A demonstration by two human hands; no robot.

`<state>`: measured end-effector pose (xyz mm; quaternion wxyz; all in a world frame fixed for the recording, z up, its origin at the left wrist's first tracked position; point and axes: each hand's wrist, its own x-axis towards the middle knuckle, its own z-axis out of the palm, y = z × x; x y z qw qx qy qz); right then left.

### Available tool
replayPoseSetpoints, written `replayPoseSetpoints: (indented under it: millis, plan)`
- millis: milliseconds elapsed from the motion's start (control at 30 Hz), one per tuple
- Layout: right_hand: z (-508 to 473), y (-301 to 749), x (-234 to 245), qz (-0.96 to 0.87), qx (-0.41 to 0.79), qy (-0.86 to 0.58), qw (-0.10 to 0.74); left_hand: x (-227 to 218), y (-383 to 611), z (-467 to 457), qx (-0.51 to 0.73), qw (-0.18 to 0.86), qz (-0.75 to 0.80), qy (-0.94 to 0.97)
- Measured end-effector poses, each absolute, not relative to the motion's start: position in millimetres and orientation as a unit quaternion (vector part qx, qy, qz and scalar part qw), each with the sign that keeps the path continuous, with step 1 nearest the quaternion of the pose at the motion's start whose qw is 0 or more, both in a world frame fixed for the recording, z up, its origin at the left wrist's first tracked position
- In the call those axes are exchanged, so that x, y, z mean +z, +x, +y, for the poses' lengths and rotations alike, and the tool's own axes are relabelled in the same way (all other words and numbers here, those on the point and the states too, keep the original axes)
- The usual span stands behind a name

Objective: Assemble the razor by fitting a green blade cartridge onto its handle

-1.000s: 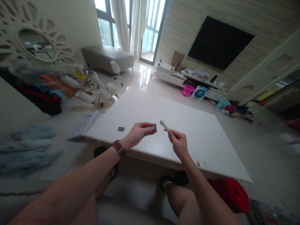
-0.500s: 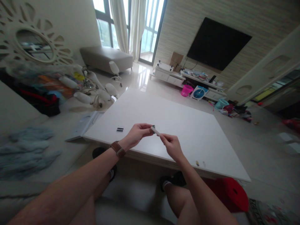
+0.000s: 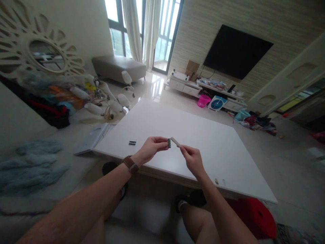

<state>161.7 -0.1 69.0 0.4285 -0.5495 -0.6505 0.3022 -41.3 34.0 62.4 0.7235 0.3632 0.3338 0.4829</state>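
My left hand point(image 3: 152, 148), with a brown watch strap at the wrist, pinches a small green circuit board point(image 3: 169, 143) by its left side. From the right, my right hand point(image 3: 192, 158) grips a pale grey, flat stick point(image 3: 175, 141) by its lower end; its exact kind is too small to make out. The stick's tip is close to the board's upper right edge, with a slight gap showing. Both hands are over the white table point(image 3: 198, 135). Two dark strips point(image 3: 132, 143) lie side by side to the left of my left hand.
Near the table's front right edge lie a small yellowish and dark piece point(image 3: 216, 181) and a small clear piece point(image 3: 223, 182). A red rounded object point(image 3: 259, 217) stands below that edge. Lamp arms with white shades point(image 3: 109, 101) sit beyond the left side. A pink basket point(image 3: 203, 100) is farther back.
The stick has moved off the board to the right, and the board's green face now shows more. The whole view has shifted slightly.
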Motion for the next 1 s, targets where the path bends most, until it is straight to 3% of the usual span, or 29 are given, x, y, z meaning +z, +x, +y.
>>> replayPoseSetpoints:
  millis: [200, 400, 1000]
  plan:
    - [-2, 155, 63, -0.679, 0.293, -0.541, 0.4, 60, -41, 34, 0.49, 0.719, 0.338, 0.359]
    - [1, 163, 64, -0.662, 0.266, -0.554, 0.428, 60, -41, 35, 0.486, 0.717, 0.341, 0.365]
    - [1, 155, 55, -0.652, 0.327, -0.556, 0.399, 57, -41, 32, 0.478, 0.699, 0.359, 0.393]
